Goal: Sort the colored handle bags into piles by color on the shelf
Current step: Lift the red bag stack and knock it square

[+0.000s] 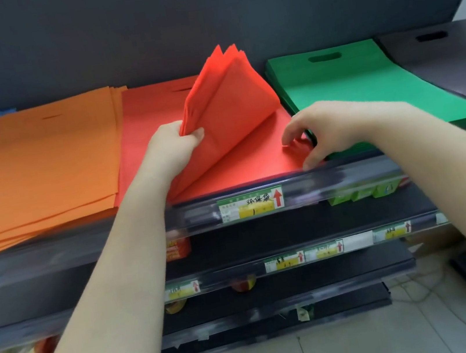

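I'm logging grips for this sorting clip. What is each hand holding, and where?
Left hand grips several red bags by their lifted near-left corner. Right hand holds nothing; its curled fingertips touch the red pile's near-right corner.

Bag piles (48, 156) side by side on shelf (348, 179)

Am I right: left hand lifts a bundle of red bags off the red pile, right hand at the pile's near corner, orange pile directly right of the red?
Not quite. In the head view the green pile lies directly right of the red pile; the orange pile lies to its left. The rest holds: the left hand grips a lifted bundle of red bags, and the right hand is at the pile's near right corner.
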The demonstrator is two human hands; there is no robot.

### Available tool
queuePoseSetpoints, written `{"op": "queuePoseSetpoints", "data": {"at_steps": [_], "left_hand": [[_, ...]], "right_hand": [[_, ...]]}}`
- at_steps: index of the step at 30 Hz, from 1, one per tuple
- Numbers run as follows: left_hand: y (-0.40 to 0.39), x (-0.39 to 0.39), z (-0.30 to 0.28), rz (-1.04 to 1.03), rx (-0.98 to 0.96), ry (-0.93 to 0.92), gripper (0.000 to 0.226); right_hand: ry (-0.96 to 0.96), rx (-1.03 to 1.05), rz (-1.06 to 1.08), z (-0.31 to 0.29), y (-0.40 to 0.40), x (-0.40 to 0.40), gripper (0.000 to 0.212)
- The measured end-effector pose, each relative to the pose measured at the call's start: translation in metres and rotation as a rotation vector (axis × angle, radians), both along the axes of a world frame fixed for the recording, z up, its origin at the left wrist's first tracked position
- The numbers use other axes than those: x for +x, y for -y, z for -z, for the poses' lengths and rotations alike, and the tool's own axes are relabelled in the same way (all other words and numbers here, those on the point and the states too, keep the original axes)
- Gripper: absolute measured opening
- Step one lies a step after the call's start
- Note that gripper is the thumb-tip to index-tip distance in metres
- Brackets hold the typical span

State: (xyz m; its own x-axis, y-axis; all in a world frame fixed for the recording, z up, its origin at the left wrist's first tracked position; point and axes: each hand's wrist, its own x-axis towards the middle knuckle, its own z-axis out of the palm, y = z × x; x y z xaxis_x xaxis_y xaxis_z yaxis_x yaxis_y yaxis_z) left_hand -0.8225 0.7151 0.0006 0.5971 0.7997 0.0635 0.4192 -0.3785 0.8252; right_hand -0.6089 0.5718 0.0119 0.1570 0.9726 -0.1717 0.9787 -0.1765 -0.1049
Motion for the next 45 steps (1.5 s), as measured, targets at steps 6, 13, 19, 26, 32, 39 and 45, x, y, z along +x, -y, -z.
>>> {"op": "queuePoseSetpoints", "data": {"at_steps": [6,13,19,26,32,39,45], "left_hand": [[0.001,0.001,0.0,0.054,0.089,-0.085,0.021],[0.014,-0.004,-0.002,0.132,0.238,-0.242,0.035],[0.024,-0.001,0.006,0.088,0.488,-0.335,0.022],[0.02,0.002,0.005,-0.016,0.387,-0.263,0.008],[0.025,-0.002,0.006,0.12,0.446,-0.318,0.018],[0.02,-0.019,0.009,0.396,0.384,-0.39,0.067],[0.005,-0.017,0.006,0.362,0.23,-0.174,0.037]], "right_hand": [[0.052,0.233,0.044,0.019,-0.002,-0.006,0.034],[0.332,0.679,0.192,0.014,-0.017,-0.026,0.025],[0.182,0.769,0.279,0.006,-0.024,-0.031,0.037],[-1.255,0.355,0.613,-0.012,-0.008,-0.009,0.111],[-1.653,0.161,0.649,-0.007,-0.025,0.006,0.056],[-1.07,-0.057,0.75,0.0,-0.047,-0.009,0.047],[-1.12,0.291,0.642,0.002,-0.048,-0.011,0.051]]}}
